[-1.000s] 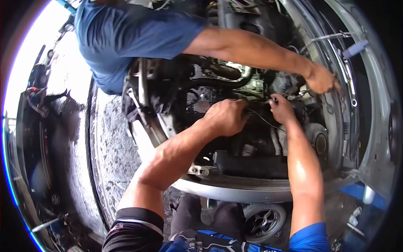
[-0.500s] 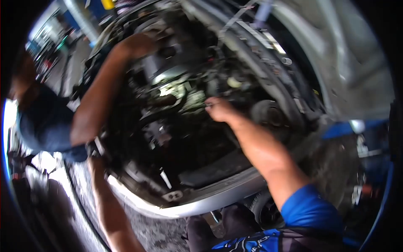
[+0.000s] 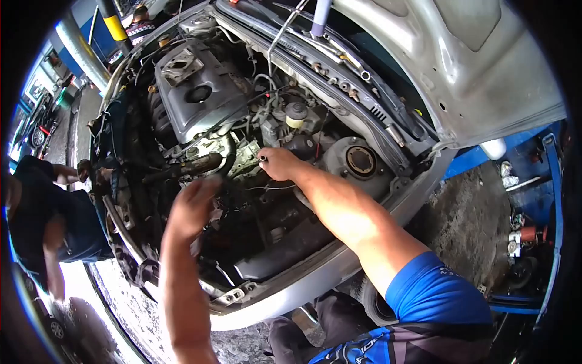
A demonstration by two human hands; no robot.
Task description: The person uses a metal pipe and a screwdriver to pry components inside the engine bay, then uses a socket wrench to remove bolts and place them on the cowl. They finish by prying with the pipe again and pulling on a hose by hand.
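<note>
Nearside of the engine cover (image 3: 212, 74), the right hand (image 3: 280, 165) has its fingers clamped on a small round-ended piece (image 3: 263, 159) — best held steady; the left hand (image 3: 193, 206) blurs — finger state unclear.

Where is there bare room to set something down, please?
Grey floor beside the silver fender is bare, short of clutter by the blue metal post. Crowded: black cowl with metal sockets, and engine bay around your right hand.
</note>
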